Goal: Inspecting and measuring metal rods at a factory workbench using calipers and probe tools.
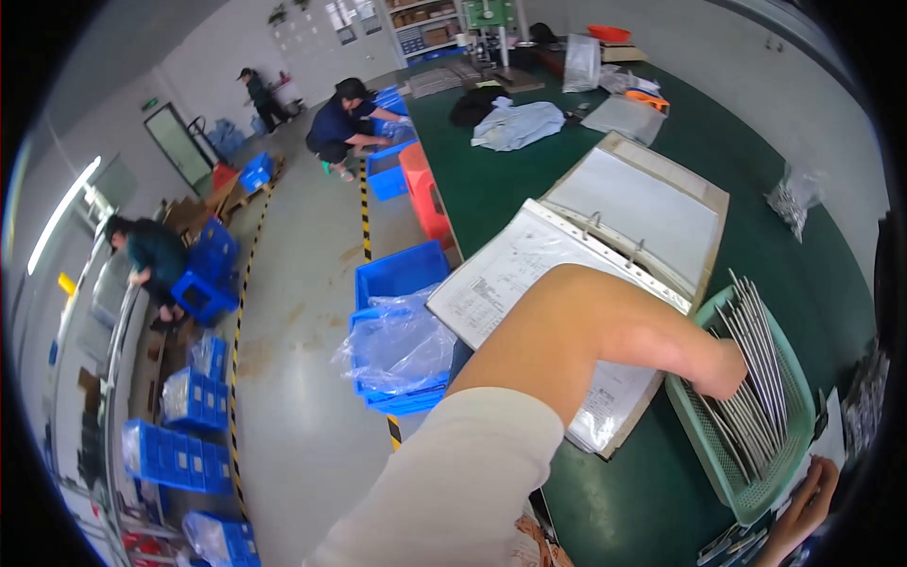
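My left arm reaches across an open ring binder (510, 274) to a pale green plastic basket (803, 416) on the right. My left hand (723, 369) is down among several thin metal rods (761, 354) in the basket. Its fingers are hidden behind the back of the hand and the rods, so their grip does not show. At the lower right, beside the basket's near corner, my right hand (803, 510) has its fingers stretched out and slightly apart. I see nothing held in it. A white sheet (829, 439) lies just beyond it.
The green table (605, 510) carries a light blue cloth (518, 125), plastic bags and a bag of small metal parts (792, 200). Blue crates (402, 274) and a red stool (425, 194) stand along its left side. Several people work beyond the floor aisle (302, 331).
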### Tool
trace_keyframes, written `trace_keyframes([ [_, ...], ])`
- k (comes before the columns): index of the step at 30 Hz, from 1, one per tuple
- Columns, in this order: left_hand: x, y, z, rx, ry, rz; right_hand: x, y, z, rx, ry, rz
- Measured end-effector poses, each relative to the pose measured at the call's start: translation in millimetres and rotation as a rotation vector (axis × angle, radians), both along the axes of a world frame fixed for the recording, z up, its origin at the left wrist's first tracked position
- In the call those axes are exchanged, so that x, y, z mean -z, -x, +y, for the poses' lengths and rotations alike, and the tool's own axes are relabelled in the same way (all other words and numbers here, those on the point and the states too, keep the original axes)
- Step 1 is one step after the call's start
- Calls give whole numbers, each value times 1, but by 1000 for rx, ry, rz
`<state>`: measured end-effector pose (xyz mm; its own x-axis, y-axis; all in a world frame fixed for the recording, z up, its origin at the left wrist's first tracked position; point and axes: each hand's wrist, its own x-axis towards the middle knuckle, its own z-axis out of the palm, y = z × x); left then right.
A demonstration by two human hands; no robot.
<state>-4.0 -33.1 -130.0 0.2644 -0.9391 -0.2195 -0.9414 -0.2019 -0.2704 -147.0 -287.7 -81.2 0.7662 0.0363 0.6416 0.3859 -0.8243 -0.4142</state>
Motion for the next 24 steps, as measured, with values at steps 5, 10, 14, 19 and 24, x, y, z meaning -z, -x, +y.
trace_keyframes([
  [5,7,6,2,-55,2,-12,-1,-5,-3,17,32,66],
  [10,27,-2,-3,-24,160,-30,-4,-6,-4,-11,80,14],
  [14,31,-1,-18,-65,437,8,-21,15,12,43,80,18],
  [19,-3,15,35,-247,338,125,-28,6,66,-18,-5,-62],
  [24,-46,32,28,-360,249,228,-43,16,60,36,96,-96],
])
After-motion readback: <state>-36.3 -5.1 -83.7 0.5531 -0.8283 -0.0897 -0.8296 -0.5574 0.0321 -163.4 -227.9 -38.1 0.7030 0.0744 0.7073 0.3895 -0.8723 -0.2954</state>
